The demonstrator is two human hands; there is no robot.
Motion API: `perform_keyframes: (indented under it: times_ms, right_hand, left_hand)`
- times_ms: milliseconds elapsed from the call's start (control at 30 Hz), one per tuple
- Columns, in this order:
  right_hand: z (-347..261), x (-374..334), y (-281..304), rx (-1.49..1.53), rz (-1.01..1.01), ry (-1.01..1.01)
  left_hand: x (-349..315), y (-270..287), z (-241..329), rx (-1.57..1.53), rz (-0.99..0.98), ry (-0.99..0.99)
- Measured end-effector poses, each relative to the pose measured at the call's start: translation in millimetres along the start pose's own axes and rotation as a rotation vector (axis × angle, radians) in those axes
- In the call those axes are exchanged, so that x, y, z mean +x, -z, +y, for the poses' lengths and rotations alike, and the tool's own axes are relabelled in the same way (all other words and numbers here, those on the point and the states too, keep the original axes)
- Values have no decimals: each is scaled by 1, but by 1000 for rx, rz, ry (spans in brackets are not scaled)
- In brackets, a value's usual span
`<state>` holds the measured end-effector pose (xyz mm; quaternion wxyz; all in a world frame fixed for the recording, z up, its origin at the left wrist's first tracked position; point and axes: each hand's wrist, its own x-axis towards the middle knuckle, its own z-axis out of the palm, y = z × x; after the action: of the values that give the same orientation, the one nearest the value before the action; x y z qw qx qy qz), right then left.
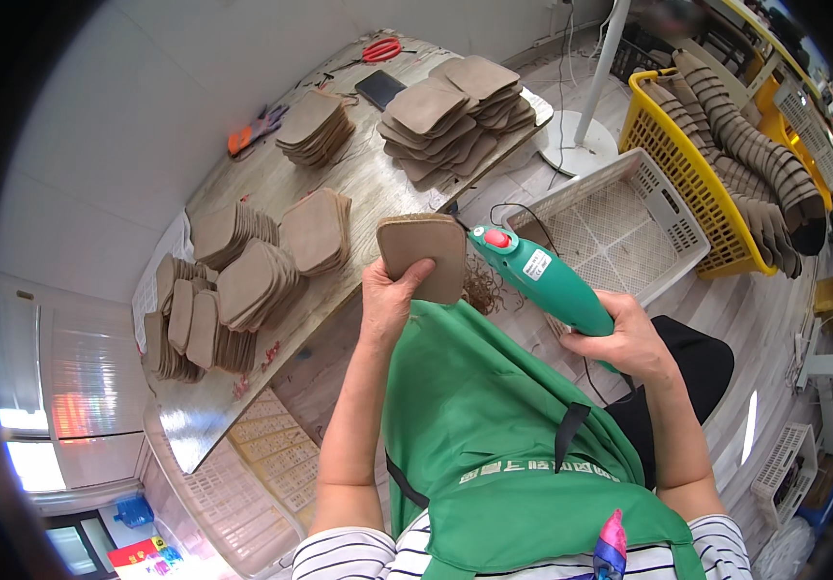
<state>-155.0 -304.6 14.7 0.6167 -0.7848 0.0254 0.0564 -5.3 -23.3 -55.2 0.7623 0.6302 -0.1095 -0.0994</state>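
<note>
My left hand [389, 302] grips a taupe pad [433, 253] with rounded corners, its thumb pressed on the flat face. The pad is held up over the front of my green apron, beside the table edge. In my right hand [627, 336] is a green handheld electric tool [547, 285] with a red button. Its dark tip comes close to the pad's right upper edge; whether they touch I cannot tell. Below the tool, brown trimmings [481, 287] lie scattered. Similar pads are stacked on the table: a large pile [428, 108], a smaller stack [314, 121] and several at the left [257, 275].
On the table [368, 179] lie red-handled scissors [380, 50], a dark phone-like slab [379, 89] and an orange-grey glove [260, 130]. A white crate [677, 217] stands on the floor, beside a yellow basket [653, 145] of stacked pads. A white pole [600, 82] rises behind the crate.
</note>
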Motion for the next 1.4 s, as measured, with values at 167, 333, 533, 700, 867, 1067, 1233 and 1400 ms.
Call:
perform_keyframes:
  times_ms: [167, 333, 533, 700, 867, 1067, 1233, 1400]
  right_hand:
    - [-19, 0, 21, -98, -99, -74]
    - [-16, 1, 25, -177, -119, 32]
    - [-14, 6, 16, -260, -89, 101]
    - [-21, 7, 13, -162, -87, 18]
    - [-18, -1, 18, -26, -44, -151]
    - [-4, -6, 20, -124, -51, 15]
    - [-1, -7, 14, -141, -65, 80]
    - [-3, -6, 14, -123, -75, 60]
  left_hand:
    - [8, 24, 40, 145, -232, 105]
    - [10, 30, 60, 224, -407, 247]
    - [4, 17, 56, 184, -443, 300]
    - [3, 15, 58, 395, -524, 276]
    - [-7, 15, 68, 352, 9, 11]
    - [-9, 25, 51, -242, 141, 3]
    - [-9, 24, 36, -404, 150, 43]
    - [-8, 18, 33, -365, 128, 36]
